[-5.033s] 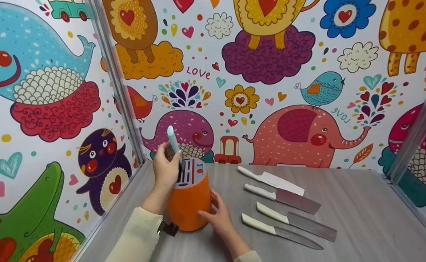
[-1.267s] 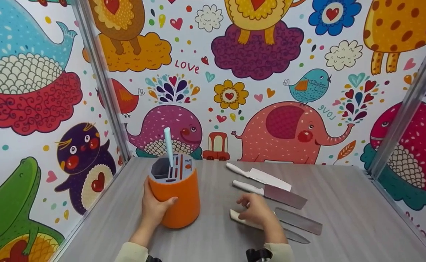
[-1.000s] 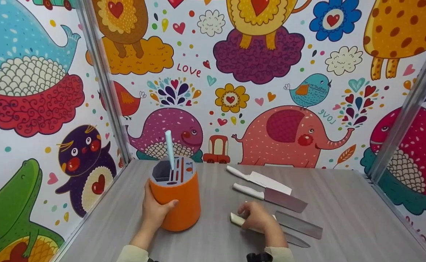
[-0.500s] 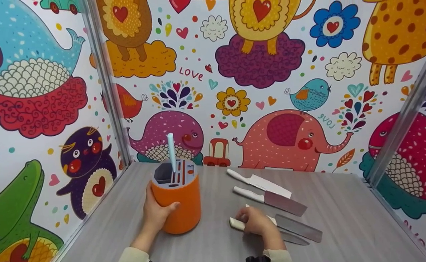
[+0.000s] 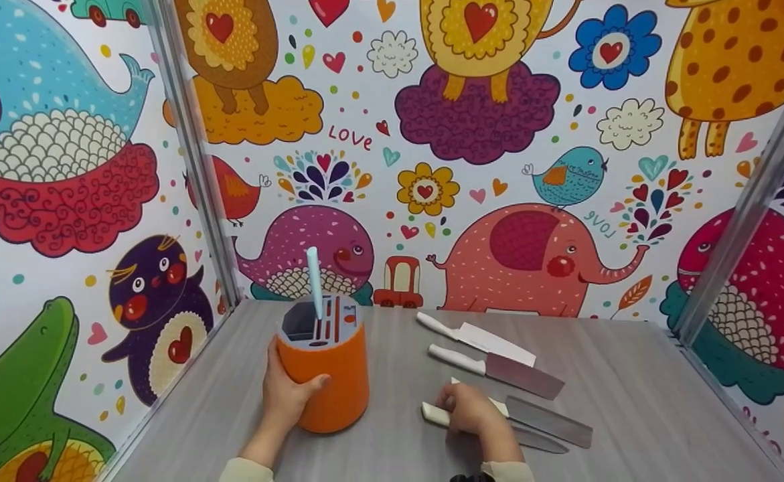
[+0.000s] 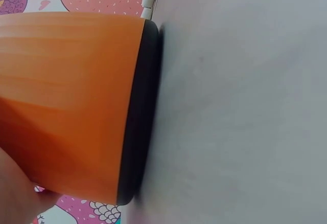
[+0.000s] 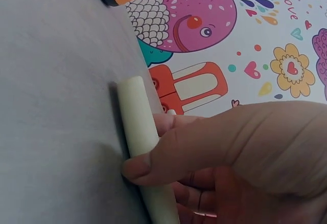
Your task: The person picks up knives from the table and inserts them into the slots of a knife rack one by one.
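In the head view, my left hand [image 5: 288, 395] holds an orange knife block [image 5: 338, 381] around its left side, thumb across the front. A knife with a pale blue handle [image 5: 315, 278] stands in the block's slotted grey top. The left wrist view shows the block's orange wall [image 6: 76, 91] and dark base close up. My right hand [image 5: 475, 408] pinches the cream handle of the nearest knife [image 5: 540, 440], which has a pointed blade and lies on the table. Its handle [image 7: 137, 114] sits between thumb and fingers in the right wrist view. The hand partly hides the neighbouring cleaver's handle.
Beyond my right hand lie a wide grey-bladed cleaver [image 5: 552, 422], another with a reddish-looking blade [image 5: 524, 375], and a white-bladed one [image 5: 499, 343]. All rest on the grey wood-patterned table [image 5: 666, 402]. Printed walls [image 5: 432, 134] with metal corner posts [image 5: 197, 154] enclose the back and sides.
My left hand has left the pale blue handle and now holds the block's left side. My right hand has moved from the block to the nearest knife and taken its handle.
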